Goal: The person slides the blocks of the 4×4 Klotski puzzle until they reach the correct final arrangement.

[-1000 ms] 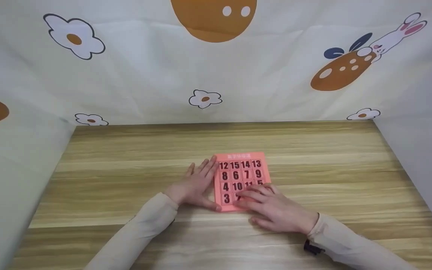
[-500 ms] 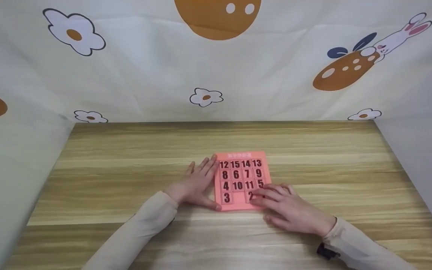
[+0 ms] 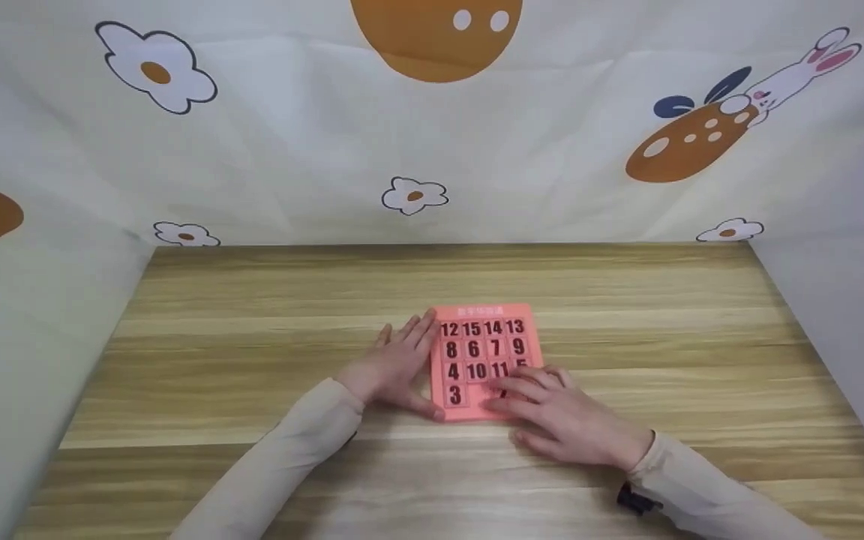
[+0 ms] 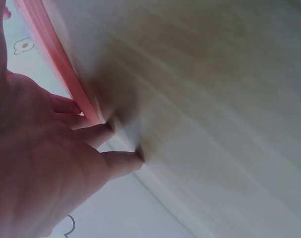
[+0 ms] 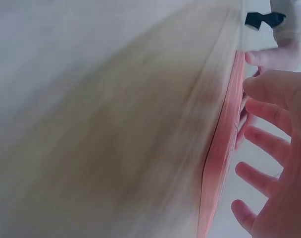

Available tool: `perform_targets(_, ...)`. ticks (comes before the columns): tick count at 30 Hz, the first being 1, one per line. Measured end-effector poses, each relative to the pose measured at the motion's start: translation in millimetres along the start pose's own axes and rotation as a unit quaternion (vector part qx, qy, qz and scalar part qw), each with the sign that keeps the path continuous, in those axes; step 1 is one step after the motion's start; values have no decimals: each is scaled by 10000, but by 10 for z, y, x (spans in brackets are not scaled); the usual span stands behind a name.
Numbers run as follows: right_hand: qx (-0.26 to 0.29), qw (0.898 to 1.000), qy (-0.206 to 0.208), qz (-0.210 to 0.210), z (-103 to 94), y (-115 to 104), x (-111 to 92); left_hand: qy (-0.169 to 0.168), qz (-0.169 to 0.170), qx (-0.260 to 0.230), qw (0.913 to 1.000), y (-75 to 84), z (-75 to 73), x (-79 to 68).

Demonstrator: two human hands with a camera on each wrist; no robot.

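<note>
- The pink number puzzle (image 3: 469,413) is set flat on the bench, between the fingers of the two hands.
- Along its far rows, beyond the right fingers, 12, 15, 14, 13 and then 8, 6, 7, 9 can be read.
- Tile 4 (image 3: 453,372), tile 10 (image 3: 476,371) and tile 11 (image 3: 500,369) are seen in the next row, while the tile after them is partly covered by the right fingers.
- Tile 3 (image 3: 455,395) is placed in the nearest row, just to the right of the left thumb; a bare slot is shown between it and the right fingertips.
- The left hand (image 3: 394,367) is laid along the puzzle's left edge, its fingers straight and released, its thumb put to the near left corner.
- The right hand (image 3: 563,420) is held over the near right part, its fingers loosely bent and released; whether the half-hidden tile beneath is pressed by them cannot quite be told.
- Behind the fingers, both wrists are covered by pale sleeves (image 3: 289,442), and a black device (image 3: 637,499) is worn at the right one.
- The wood-grained bench (image 3: 252,300) is spread around the fingers.
- Beyond them, a pale cloth (image 3: 297,135) is hung, printed with flowers and a rabbit (image 3: 784,82).
</note>
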State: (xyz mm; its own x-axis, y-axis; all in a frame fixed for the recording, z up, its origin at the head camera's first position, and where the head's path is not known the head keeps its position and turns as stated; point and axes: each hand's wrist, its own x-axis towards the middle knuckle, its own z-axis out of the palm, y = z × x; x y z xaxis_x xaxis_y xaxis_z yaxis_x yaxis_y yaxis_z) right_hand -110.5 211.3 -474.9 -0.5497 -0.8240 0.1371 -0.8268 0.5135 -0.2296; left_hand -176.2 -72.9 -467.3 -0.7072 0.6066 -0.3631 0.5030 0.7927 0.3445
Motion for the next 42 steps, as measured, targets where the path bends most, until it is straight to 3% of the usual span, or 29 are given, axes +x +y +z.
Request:
perform_targets(12,-156,9972,-733,-83,65,-200,334,158,90,-179,9997,-9,40,0)
perform_targets(17,-138,9977,-656,-110,97,-179,316,187,105,-187,9996,2,33,0)
perform_targets(23,5,9994,-340,-30,66,-48,102,164,129,-175,9996,2,29,11)
perform_targets(28,146,9993,-339,64,17,21,-23,159,106,-55,9998,-3,30,2)
perform_targets(36,38,9991,-424,70,-44,28,56,104,67,-77,9999,-8,33,7)
perform_targets(42,169,9977,-626,182,-41,30,227,72,73,-36,9999,-8,31,5)
